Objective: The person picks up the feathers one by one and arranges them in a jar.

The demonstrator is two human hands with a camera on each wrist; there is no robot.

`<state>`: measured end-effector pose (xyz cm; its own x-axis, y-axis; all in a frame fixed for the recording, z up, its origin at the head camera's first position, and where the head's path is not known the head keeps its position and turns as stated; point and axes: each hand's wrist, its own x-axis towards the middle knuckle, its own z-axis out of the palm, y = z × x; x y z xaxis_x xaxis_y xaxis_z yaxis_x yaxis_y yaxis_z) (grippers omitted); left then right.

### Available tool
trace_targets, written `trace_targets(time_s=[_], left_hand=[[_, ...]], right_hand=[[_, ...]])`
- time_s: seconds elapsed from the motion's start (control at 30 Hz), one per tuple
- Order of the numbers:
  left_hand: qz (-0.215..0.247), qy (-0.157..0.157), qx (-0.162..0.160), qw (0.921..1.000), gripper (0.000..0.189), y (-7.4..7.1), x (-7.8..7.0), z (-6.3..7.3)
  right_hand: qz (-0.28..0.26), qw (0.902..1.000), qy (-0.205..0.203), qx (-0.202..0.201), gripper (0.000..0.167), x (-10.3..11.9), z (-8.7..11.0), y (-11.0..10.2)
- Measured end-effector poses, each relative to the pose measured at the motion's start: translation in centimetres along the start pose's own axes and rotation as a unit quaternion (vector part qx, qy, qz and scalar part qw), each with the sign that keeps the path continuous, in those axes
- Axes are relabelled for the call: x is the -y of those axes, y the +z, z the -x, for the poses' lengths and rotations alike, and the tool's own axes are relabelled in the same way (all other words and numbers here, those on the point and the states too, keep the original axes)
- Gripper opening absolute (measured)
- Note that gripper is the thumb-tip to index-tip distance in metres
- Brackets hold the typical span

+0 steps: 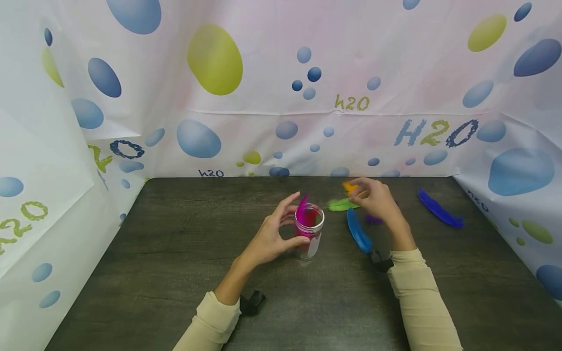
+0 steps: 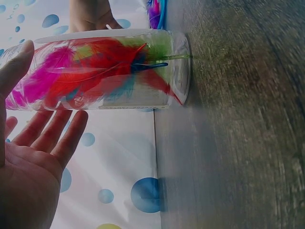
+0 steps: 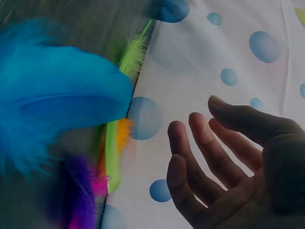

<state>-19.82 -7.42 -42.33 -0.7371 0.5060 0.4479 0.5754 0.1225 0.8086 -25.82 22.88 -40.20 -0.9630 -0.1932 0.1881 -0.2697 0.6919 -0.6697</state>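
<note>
My left hand holds a clear glass jar upright on the table, thumb on the near side and fingers round the far side. Inside the jar, red, green and blue feathers show in the left wrist view, and a magenta feather pokes above its rim. My right hand hovers over loose feathers, its fingers bent loosely with nothing between them in the right wrist view. Below and beside it lie an orange feather, a green feather, a blue feather and a partly hidden purple feather.
A dark blue feather lies apart at the right of the dark wooden table. White sheeting printed with blue and green spots rises behind the table and along both sides.
</note>
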Motion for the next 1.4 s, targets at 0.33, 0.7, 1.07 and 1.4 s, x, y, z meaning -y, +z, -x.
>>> trace_targets(time_s=[0.33, 0.7, 1.07, 1.4], left_hand=[[0.000, 0.003, 0.000, 1.0000, 0.097, 0.0, 0.2, 0.1], [-0.007, 0.015, -0.002, 0.9999, 0.098, 0.0, 0.3, 0.1], [-0.005, 0.009, 0.000, 0.9999, 0.097, 0.0, 0.1, 0.1], [-0.003, 0.009, 0.000, 1.0000, 0.097, 0.0, 0.2, 0.2]], right_hand=[[0.026, 0.9985, 0.013, 0.046, 0.037, -1.1, -0.4, 0.6], [0.074, 0.9910, 0.005, 0.111, 0.041, -1.5, -0.3, 1.0], [0.077, 0.9869, 0.006, 0.141, 0.044, -1.5, -0.1, 1.2], [0.075, 0.9840, 0.002, 0.161, 0.044, -1.4, -0.2, 1.3]])
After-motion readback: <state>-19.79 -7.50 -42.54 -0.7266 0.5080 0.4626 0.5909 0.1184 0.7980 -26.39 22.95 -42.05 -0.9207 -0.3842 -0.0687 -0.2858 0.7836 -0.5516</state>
